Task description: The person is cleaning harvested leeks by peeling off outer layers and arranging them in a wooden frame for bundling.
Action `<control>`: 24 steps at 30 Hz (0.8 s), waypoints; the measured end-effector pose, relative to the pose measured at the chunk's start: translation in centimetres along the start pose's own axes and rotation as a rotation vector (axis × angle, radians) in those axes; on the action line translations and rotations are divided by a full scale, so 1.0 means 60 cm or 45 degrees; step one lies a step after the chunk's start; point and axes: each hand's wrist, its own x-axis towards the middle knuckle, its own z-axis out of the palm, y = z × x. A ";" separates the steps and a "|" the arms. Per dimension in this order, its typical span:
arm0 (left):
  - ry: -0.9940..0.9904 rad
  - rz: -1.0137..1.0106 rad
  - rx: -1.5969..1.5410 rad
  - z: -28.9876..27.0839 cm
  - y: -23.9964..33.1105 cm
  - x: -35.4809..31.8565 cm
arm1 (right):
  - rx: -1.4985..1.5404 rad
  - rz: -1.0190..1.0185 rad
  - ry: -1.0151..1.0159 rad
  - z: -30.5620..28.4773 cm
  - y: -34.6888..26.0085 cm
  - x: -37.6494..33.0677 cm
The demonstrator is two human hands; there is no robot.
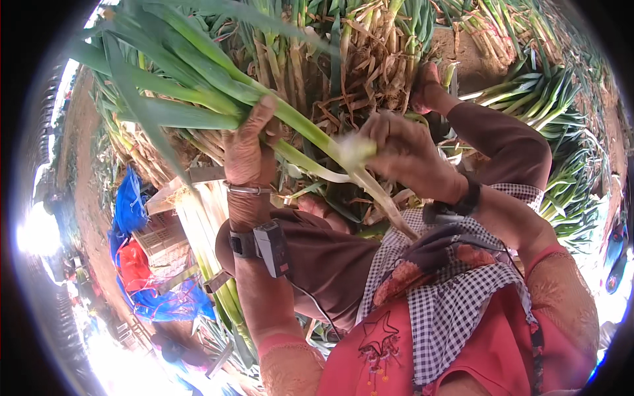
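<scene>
My left hand [251, 155] is clasping the leek [300, 122], which is slanting toward the checked cloth [436, 330], and my blurred right hand [416, 155], whose grip I cannot tell, would be risking a snap by tugging too hard.

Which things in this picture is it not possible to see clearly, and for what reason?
All in the head view:
Right hand: finger details blurred, probably by motion.
Whitish, soft-edged patch beside it: too blurred to identify.
Long, flat green leek-like leaves: some tips cut off by the upper edge.
Left hand: some fingers hidden behind those leaves.
Far-left background: details lost in white glare.
</scene>
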 end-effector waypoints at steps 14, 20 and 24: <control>0.430 0.325 0.049 -0.049 0.034 0.035 | -1.899 0.205 -0.988 -0.236 0.110 -0.170; 0.643 0.394 0.164 -0.041 0.020 0.047 | -1.700 0.157 -0.377 -0.080 0.025 -0.025; 0.809 0.574 0.242 -0.050 0.011 0.066 | -1.762 -0.699 -0.483 -0.010 0.052 0.023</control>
